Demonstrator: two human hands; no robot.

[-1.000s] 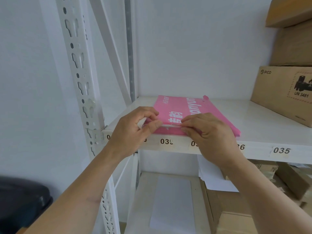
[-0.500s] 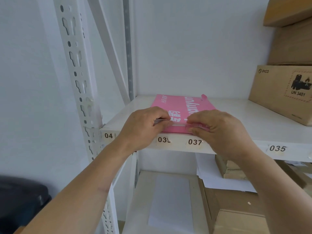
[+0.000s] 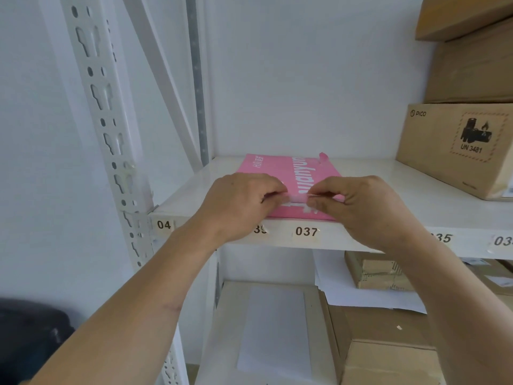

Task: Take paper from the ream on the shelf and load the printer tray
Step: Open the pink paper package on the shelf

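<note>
A pink-wrapped paper ream [image 3: 288, 170] with white lettering lies flat on the white shelf [image 3: 388, 190], its near end at the shelf's front edge above label 037. My left hand [image 3: 238, 204] and my right hand [image 3: 358, 207] rest on the ream's near end. Thumb and fingers of each hand pinch a raised fold of the pink wrapper [image 3: 298, 197] between them. A torn bit of wrapper sticks up at the ream's far right corner. The printer tray is not in view.
Cardboard boxes [image 3: 460, 145] stack at the shelf's right. A perforated white upright [image 3: 111, 129] stands on the left. The lower shelf holds white loose sheets [image 3: 274, 329], more boxes [image 3: 377, 270] and paper. A dark object [image 3: 30, 337] sits at the lower left.
Both hands slid inward along the ream's near end and now meet, pinching up a fold of wrapper. The ream has stayed in place on the shelf.
</note>
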